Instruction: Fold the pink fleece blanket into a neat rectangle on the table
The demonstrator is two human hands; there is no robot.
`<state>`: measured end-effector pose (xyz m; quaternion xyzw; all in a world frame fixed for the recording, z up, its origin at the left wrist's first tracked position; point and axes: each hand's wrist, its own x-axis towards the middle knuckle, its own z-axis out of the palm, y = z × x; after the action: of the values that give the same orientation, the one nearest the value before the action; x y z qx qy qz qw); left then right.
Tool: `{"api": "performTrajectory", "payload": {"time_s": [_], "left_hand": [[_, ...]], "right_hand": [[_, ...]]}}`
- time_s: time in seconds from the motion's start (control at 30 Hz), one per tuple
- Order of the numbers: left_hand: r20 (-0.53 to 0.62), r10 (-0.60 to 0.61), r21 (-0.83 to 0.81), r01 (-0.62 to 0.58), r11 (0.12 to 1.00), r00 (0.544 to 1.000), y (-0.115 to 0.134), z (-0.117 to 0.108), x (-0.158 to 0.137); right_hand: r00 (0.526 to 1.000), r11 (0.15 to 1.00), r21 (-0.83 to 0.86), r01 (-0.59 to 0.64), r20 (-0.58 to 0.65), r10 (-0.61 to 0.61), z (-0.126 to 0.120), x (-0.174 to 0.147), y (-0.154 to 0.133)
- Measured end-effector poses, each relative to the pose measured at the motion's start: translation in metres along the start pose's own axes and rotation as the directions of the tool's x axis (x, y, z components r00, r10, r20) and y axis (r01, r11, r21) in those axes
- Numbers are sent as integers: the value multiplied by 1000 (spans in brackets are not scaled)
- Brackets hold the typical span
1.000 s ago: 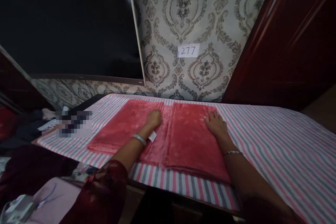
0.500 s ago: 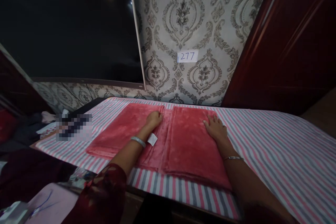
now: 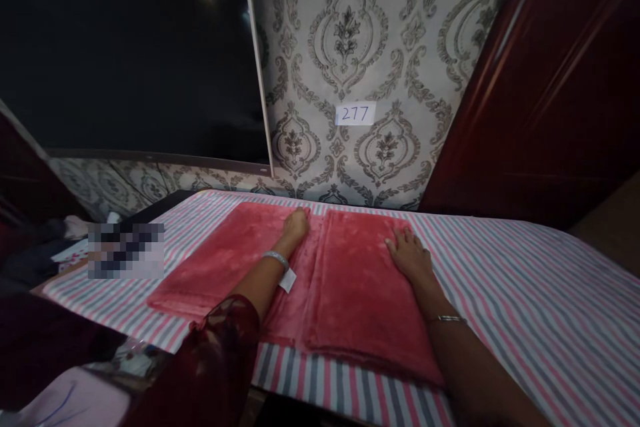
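A red plush blanket point(image 3: 367, 293) lies folded on a striped sheet, its two side panels turned in toward a narrow strip in the middle. My left hand point(image 3: 296, 227) is closed at the far inner edge of the left panel and appears to pinch the fabric; its fingertips are partly hidden. Below my left wrist a white label point(image 3: 287, 279) sticks out of the blanket. Flat on the outer far part of the right panel rests my right hand point(image 3: 411, 255), fingers spread.
Pink, grey and white stripes mark the sheet point(image 3: 520, 293) on the table. Behind it stand a dark screen point(image 3: 135, 60) and a patterned wall with a paper point(image 3: 355, 113) reading 277. Dark red panelling point(image 3: 540, 93) rises at the right. Clutter and a pink-topped object point(image 3: 75, 400) lie lower left.
My left hand has slid slightly farther along the inner edge, toward the wall. The right hand stays flat on the right panel. The view has shifted a little.
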<state>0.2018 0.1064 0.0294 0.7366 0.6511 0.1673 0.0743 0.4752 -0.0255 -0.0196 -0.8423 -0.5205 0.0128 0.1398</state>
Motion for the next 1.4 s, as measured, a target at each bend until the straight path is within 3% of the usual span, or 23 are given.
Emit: {"api": "performTrajectory", "payload": {"time_s": [0.23, 0.43, 0.6, 0.73, 0.9, 1.17, 1.3, 1.4], "left_hand": [[44, 34, 32, -35, 999, 998, 1, 10, -3], [-9, 70, 64, -69, 996, 998, -6, -10, 2], [15, 154, 106, -155, 982, 988, -10, -16, 20], [85, 151, 111, -160, 981, 985, -11, -9, 42], [138, 192, 43, -199, 979, 972, -15, -7, 57], [116, 229, -18, -228, 973, 967, -16, 4, 51], [3, 217, -6, -217, 976, 976, -18, -10, 40], [-17, 226, 16, -226, 974, 974, -27, -27, 21]], "right_hand": [[1000, 1000, 14, 2, -5, -2, -1, -1, 0], [1000, 1000, 13, 7, 1, -7, -2, -2, 0], [1000, 1000, 0, 1, 4, -1, -4, -3, -2], [1000, 1000, 3, 0, 4, 0, -6, -4, -4], [1000, 1000, -11, -5, 15, 5, -5, -2, -3], [1000, 1000, -14, 4, -6, -4, -1, 0, 1], [1000, 1000, -24, 13, -4, -13, -3, -2, 1], [1000, 1000, 5, 19, 2, -19, -5, -4, 3]]}}
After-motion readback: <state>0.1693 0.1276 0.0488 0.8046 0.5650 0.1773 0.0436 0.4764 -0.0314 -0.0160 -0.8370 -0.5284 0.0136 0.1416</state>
